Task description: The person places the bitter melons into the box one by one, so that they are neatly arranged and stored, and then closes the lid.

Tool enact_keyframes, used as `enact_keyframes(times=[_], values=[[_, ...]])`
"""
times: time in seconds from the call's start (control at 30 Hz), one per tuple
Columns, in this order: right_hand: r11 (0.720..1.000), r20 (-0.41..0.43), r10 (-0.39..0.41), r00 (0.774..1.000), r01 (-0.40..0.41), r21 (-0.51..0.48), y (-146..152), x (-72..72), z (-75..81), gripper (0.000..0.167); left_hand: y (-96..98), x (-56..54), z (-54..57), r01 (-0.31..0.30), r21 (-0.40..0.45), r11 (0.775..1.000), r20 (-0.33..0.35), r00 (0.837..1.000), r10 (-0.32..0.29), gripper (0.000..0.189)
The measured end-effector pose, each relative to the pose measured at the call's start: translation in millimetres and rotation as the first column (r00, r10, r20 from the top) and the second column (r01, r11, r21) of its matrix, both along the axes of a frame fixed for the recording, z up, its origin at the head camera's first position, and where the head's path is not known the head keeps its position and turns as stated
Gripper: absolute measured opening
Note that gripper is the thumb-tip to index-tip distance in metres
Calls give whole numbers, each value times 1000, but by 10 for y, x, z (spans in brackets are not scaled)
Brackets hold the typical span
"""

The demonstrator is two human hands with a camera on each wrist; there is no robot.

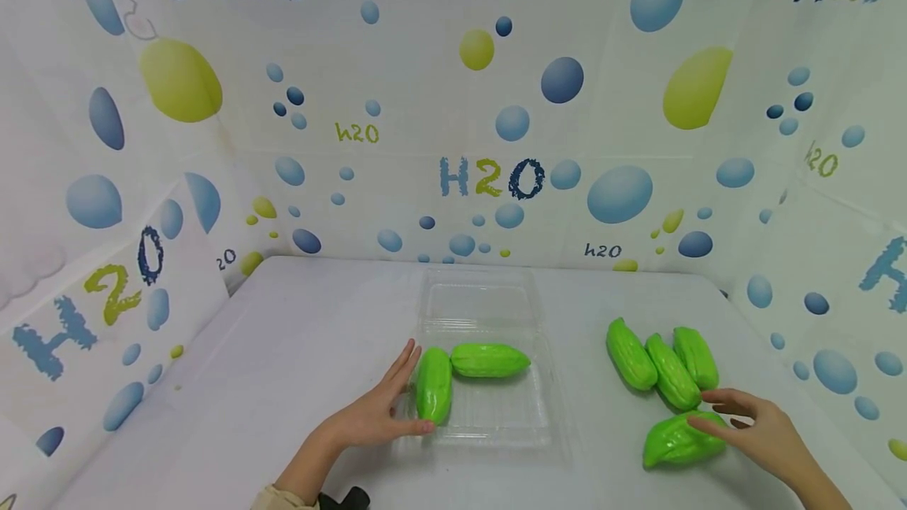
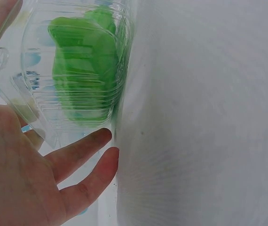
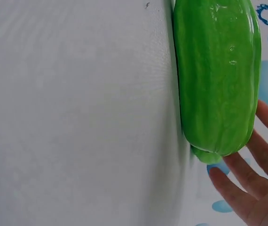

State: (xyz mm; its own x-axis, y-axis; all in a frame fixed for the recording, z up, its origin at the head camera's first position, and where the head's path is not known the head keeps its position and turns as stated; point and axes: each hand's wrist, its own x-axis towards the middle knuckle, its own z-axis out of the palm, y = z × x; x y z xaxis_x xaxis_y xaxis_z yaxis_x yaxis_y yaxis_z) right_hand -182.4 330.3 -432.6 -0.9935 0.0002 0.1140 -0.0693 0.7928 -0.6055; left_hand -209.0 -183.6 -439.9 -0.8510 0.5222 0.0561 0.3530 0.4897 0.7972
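Observation:
A clear plastic clamshell box (image 1: 499,415) lies on the table with its lid (image 1: 482,301) folded back. Two glossy green ribbed vegetables sit inside, one lengthwise at the left (image 1: 434,388), one crosswise behind (image 1: 489,360). My left hand (image 1: 375,413) rests against the box's left side, thumb at the near corner, fingers extended. Through the wall in the left wrist view shows a green vegetable (image 2: 84,66). My right hand (image 1: 758,427) is around the right end of the nearest loose vegetable (image 1: 680,441), fingers spread and slightly bent; contact is unclear. The right wrist view shows that hand (image 3: 261,188) beside a vegetable (image 3: 218,75).
Behind my right hand, three more green vegetables (image 1: 631,354) (image 1: 671,372) (image 1: 696,358) lie side by side on the white table (image 1: 312,321). A printed H2O sheet (image 1: 397,61) hangs behind and at both sides. A black object (image 1: 347,499) shows at my left wrist.

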Motion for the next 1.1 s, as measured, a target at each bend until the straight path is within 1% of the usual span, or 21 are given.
enact_keyframes(times=[0.17, 0.33, 0.47, 0.63, 0.77, 0.87, 0.97, 1.1], values=[[1000, 50, 27, 998, -27, -5, 33, 0, -31, 48, -3, -10, -7, 4, 1, 1000, -3, 1000, -4, 103], [997, 82, 73, 994, -69, -45, 42, 10, -50, 44, -7, -15, -16, 6, 0, 1000, -9, 1000, -6, 103], [993, 90, 99, 991, -92, -71, 44, 11, -67, 45, -10, -13, -18, 7, -3, 1000, -16, 1000, -7, 103], [984, 62, 159, 985, -153, -89, 63, -11, -106, 48, -12, -9, -19, 7, 5, 1000, -13, 1000, -7, 104], [971, 35, 214, 976, -209, -114, 92, -27, -139, 50, -13, -6, -19, 7, 9, 1000, -11, 1000, -6, 103], [960, 12, 255, 967, -252, -126, 113, -31, -162, 49, -10, -9, -21, 9, 11, 1000, -15, 1000, -8, 103], [949, 11, 293, 956, -290, -127, 135, -37, -176, 48, -6, -12, -24, 9, 17, 1000, -15, 1000, -9, 103], [940, 39, 323, 946, -316, -127, 154, -49, -180, 49, -4, -15, -24, 9, 19, 1000, -15, 1000, -8, 103]])
